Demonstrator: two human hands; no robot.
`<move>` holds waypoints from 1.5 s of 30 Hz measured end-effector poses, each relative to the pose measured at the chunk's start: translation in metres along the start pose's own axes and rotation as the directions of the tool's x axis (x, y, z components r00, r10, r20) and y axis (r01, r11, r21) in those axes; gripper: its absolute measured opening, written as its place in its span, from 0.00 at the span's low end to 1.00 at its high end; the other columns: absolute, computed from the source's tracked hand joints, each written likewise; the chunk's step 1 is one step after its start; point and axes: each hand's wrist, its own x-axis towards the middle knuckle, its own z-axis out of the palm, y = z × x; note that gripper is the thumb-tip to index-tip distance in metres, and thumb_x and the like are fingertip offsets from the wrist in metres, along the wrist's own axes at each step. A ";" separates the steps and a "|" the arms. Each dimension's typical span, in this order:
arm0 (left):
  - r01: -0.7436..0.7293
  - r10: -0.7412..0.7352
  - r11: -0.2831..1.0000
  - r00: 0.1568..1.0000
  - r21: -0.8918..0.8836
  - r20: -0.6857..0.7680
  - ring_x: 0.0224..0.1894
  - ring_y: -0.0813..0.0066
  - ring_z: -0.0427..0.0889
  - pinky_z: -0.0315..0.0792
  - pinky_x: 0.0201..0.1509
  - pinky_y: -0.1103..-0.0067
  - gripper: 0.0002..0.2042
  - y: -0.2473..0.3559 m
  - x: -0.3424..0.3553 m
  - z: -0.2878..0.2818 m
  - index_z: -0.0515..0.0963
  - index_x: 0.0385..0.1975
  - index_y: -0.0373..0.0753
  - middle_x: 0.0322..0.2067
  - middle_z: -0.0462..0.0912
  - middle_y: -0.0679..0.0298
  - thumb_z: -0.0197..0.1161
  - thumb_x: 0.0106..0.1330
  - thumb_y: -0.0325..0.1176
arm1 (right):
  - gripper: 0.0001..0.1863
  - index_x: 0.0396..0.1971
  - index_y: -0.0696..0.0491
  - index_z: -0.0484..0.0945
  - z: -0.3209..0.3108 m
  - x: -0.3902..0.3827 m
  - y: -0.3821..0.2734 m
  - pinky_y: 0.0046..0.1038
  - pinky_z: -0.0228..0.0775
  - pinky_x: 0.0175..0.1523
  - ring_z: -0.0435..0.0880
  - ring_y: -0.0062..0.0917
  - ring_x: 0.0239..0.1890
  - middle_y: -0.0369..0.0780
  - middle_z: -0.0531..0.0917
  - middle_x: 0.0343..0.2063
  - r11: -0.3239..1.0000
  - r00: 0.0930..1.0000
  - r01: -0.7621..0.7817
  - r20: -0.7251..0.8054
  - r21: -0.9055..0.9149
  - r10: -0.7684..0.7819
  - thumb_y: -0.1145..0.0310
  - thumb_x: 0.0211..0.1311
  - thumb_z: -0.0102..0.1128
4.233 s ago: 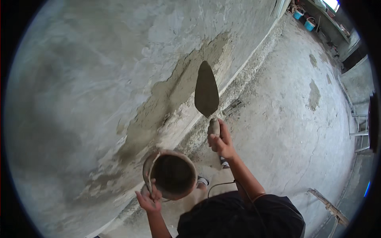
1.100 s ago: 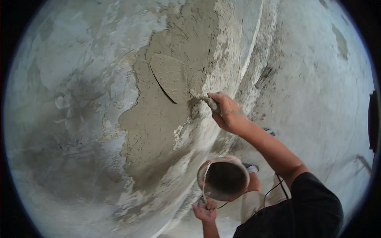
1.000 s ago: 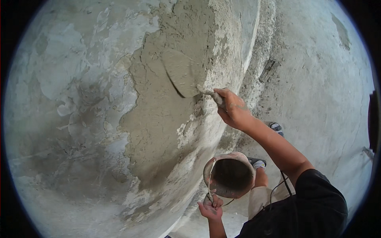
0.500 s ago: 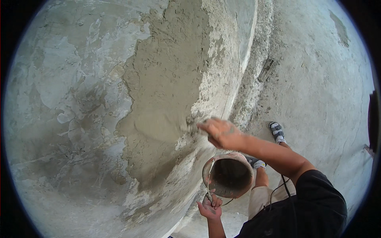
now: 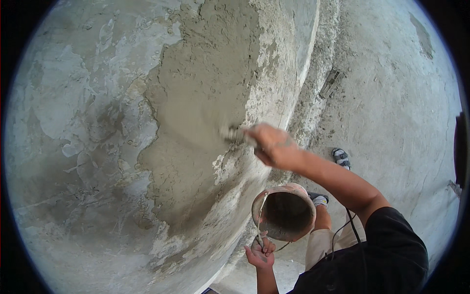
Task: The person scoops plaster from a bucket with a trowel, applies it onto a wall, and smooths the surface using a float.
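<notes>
My right hand [image 5: 270, 146] grips a mortar-caked trowel [image 5: 205, 128], whose blade is smeared by motion against a damp grey-brown mortar patch [image 5: 193, 68] on the rough, flaking wall [image 5: 83, 127]. Below, my left hand [image 5: 260, 253] has its fingers curled round the pale handle of a round, stained bucket [image 5: 285, 214]. The bucket hangs beside my legs, its inside dark; how much it holds I cannot tell.
A pale ledge [image 5: 298, 93] runs along the wall's foot beside the grey concrete floor [image 5: 387, 108]. A small dark piece [image 5: 330, 83] lies there by scattered debris. My sandalled feet [image 5: 340, 157] stand at the right of the bucket. A cord hangs by my shirt.
The view has turned toward the wall, and the trowel went from held upright to lying on the mortar. It swept down it, then back up slightly in the last half second.
</notes>
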 end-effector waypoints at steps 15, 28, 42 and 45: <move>-0.014 0.014 1.000 1.000 -0.004 -0.015 0.12 0.83 0.48 0.46 0.21 0.84 0.46 0.000 -0.005 -0.002 0.72 0.49 0.29 0.13 0.54 0.73 0.40 0.58 0.75 | 0.29 0.53 0.55 0.67 -0.026 0.021 0.041 0.37 0.72 0.44 0.78 0.41 0.40 0.45 0.76 0.38 0.981 0.978 -0.056 -0.209 -0.188 0.015 0.80 0.45 0.58; -0.003 0.003 1.000 1.000 0.004 -0.013 0.13 0.83 0.49 0.47 0.22 0.82 0.47 -0.003 -0.007 -0.005 0.71 0.52 0.27 0.13 0.55 0.72 0.40 0.59 0.74 | 0.29 0.54 0.54 0.66 -0.034 0.009 0.018 0.38 0.74 0.46 0.80 0.41 0.42 0.46 0.78 0.40 0.992 0.981 -0.057 -0.192 -0.117 0.034 0.79 0.48 0.57; -0.056 0.057 0.998 0.998 -0.030 0.028 0.12 0.82 0.49 0.48 0.21 0.82 0.47 0.000 -0.029 -0.010 0.71 0.51 0.27 0.13 0.54 0.73 0.39 0.59 0.74 | 0.27 0.55 0.56 0.65 -0.055 -0.067 0.032 0.41 0.72 0.45 0.80 0.48 0.42 0.51 0.79 0.41 0.798 0.834 -0.545 -0.262 -0.258 0.485 0.77 0.51 0.56; -0.070 0.071 0.996 0.997 -0.047 0.032 0.12 0.82 0.49 0.47 0.21 0.82 0.47 0.006 -0.037 -0.006 0.70 0.51 0.27 0.13 0.54 0.72 0.40 0.59 0.74 | 0.28 0.55 0.56 0.65 -0.048 -0.044 0.005 0.38 0.73 0.44 0.80 0.46 0.41 0.50 0.78 0.41 0.890 0.883 -0.444 -0.221 -0.104 0.415 0.78 0.51 0.59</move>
